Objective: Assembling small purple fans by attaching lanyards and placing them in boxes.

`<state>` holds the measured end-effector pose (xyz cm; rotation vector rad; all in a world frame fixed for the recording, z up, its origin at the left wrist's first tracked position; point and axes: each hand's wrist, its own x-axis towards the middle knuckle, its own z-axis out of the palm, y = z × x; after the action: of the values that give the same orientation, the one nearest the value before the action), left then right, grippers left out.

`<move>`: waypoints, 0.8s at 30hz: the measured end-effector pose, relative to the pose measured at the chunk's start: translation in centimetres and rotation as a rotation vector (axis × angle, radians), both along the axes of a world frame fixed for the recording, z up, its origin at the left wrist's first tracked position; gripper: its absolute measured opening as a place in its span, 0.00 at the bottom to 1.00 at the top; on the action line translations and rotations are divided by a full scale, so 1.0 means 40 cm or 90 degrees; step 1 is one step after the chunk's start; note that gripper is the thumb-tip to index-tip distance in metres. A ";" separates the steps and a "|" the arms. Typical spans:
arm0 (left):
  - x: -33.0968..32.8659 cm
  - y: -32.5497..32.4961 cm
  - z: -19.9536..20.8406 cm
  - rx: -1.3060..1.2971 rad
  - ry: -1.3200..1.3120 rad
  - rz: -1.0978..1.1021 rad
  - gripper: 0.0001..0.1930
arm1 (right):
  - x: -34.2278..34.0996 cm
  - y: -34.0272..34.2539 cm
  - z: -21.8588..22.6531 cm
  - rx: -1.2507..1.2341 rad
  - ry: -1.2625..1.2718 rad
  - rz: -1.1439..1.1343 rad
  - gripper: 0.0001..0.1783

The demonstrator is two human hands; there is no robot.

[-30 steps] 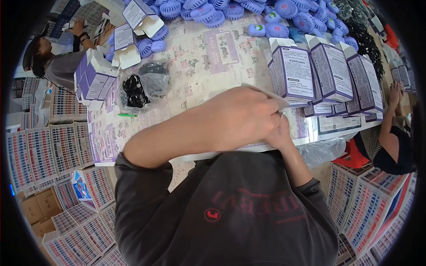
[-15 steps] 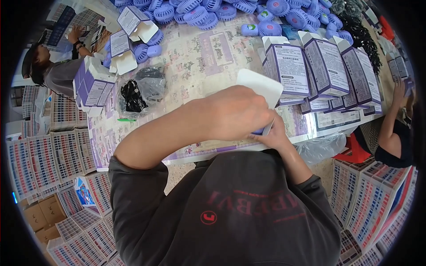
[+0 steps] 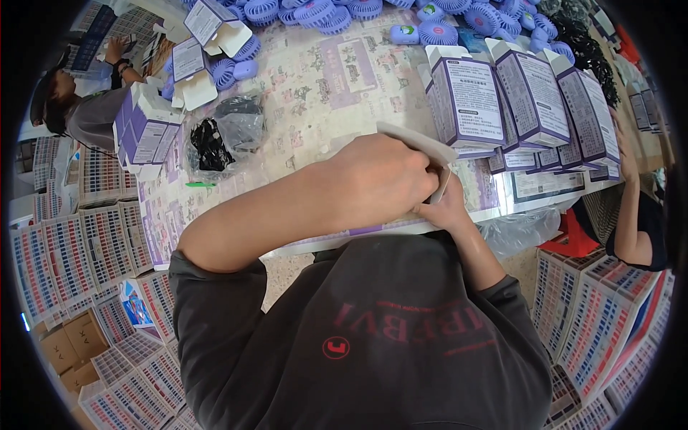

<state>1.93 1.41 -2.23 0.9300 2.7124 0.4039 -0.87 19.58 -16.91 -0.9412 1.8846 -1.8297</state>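
My right hand (image 3: 450,204) is wrapped round a small carton box (image 3: 431,147) at the table's near edge. The box is mostly hidden behind my hands; its raised white flap and part of one side show. My left hand (image 3: 390,175) reaches across from the left with curled fingers at the box's opening. Whatever those fingers hold, if anything, is hidden. Beyond and to the right, several white-and-purple printed cartons (image 3: 469,104) lean in a row, flaps up.
Purple handheld fans (image 3: 315,13) are heaped along the far side. Two open cartons (image 3: 190,61) and a purple box stack (image 3: 147,132) stand left. Near them lies a clear bag with black cords (image 3: 213,147). Other people work at both sides; patterned crates (image 3: 50,265) flank the table.
The white flap has tipped lower toward my left hand. My left hand has shifted slightly down at the opening, and the view has moved a little. My right hand keeps its hold.
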 end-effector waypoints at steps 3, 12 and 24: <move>-0.008 0.005 0.032 -0.076 -0.112 0.011 0.07 | 0.004 -0.002 -0.011 -0.005 0.039 -0.007 0.39; 0.013 -0.035 0.027 0.192 0.006 -0.070 0.12 | 0.014 -0.002 -0.010 -0.081 -0.083 -0.015 0.39; 0.063 -0.068 -0.057 0.309 0.310 0.047 0.31 | -0.003 -0.012 0.007 0.004 0.007 -0.015 0.37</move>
<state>4.43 -1.31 -4.53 1.1777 3.1605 1.0027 -0.98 19.11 -16.63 -0.9331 1.9147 -1.8355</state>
